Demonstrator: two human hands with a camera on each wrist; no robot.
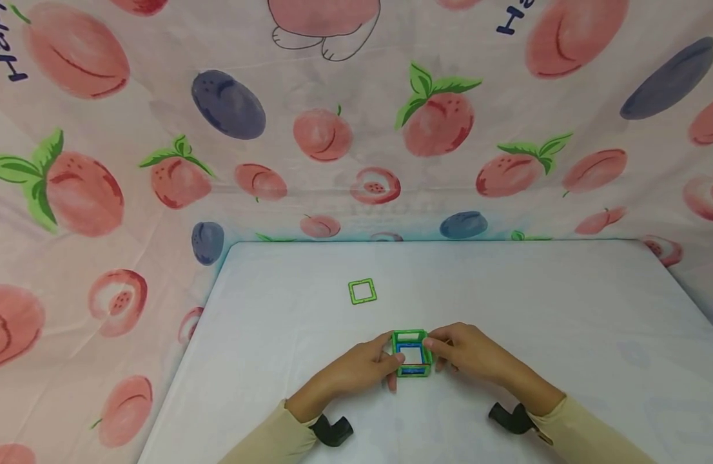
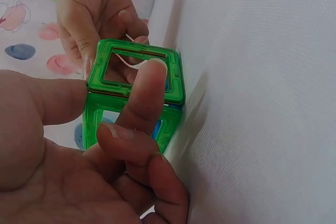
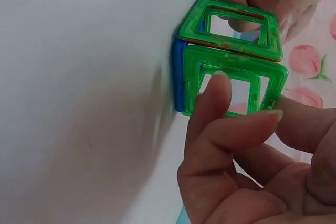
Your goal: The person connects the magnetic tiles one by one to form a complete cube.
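A small open-topped box of magnetic tiles (image 1: 409, 333) stands on the white table between both hands. Its walls are green square frames (image 3: 231, 54), and a blue square frame (image 3: 179, 77) forms the bottom. My left hand (image 1: 362, 366) holds the left side, thumb at the upper edge and a fingertip against the outer wall in the left wrist view. On the opposite side, my right hand (image 1: 465, 348) pinches the right wall between thumb and fingers. The wall joints appear to meet edge to edge. Part of the box's far side is hidden in each wrist view.
A loose green square magnetic tile (image 1: 363, 301) lies flat on the white table (image 1: 263, 309), behind and left of the box. A fruit-printed cloth (image 1: 322, 187) hangs behind the table and along its left side. Black curved pieces (image 1: 335, 432) sit at both wrists.
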